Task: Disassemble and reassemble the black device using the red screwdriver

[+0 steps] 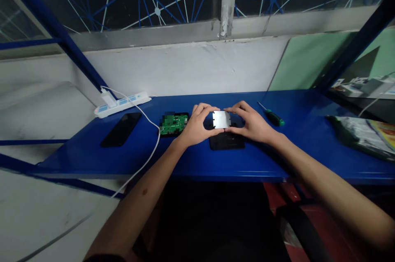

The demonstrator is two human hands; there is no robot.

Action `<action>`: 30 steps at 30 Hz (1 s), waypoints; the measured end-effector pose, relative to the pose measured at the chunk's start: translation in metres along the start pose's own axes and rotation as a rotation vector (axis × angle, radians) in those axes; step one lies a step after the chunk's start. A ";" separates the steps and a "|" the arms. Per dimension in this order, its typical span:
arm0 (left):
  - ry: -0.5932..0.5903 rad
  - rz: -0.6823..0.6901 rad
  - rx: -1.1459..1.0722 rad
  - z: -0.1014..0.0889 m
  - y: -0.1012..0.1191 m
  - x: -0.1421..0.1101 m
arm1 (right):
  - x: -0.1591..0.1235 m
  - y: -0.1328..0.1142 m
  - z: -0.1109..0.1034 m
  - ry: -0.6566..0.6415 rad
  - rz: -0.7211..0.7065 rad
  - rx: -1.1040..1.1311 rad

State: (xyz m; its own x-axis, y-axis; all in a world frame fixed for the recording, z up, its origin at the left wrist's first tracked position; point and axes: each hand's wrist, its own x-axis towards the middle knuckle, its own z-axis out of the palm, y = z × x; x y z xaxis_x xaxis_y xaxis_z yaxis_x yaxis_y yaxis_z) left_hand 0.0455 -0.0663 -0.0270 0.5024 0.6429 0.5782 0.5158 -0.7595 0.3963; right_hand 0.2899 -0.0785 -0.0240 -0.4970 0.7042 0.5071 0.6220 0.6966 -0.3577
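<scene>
A small silver metal plate is held between both my hands over the blue table. My left hand pinches its left edge with thumb and fingers. My right hand grips its right edge the same way. Just under the plate lies a black flat cover. To the left of my left hand a green circuit board rests in a black housing.
A black phone lies at the left, with a white power strip and white cable behind it. A green-handled screwdriver lies right of my right hand. Plastic packaging sits at the far right.
</scene>
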 end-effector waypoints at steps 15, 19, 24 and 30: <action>-0.027 0.026 0.205 0.001 -0.007 -0.002 | 0.000 0.002 -0.006 -0.006 0.006 -0.044; -0.029 0.028 0.216 0.001 -0.006 -0.002 | 0.000 0.003 -0.005 -0.015 0.009 -0.045; -0.029 0.034 0.216 0.002 -0.008 -0.003 | -0.001 0.003 -0.004 -0.019 0.017 -0.046; -0.046 0.021 0.242 0.003 -0.009 -0.002 | -0.001 0.004 -0.003 -0.012 0.014 -0.042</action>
State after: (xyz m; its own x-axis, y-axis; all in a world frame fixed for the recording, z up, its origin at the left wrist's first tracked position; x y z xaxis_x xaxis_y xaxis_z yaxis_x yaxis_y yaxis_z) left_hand 0.0417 -0.0609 -0.0340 0.5429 0.6353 0.5491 0.6535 -0.7303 0.1988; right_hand 0.2948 -0.0768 -0.0234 -0.4954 0.7153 0.4929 0.6533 0.6808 -0.3312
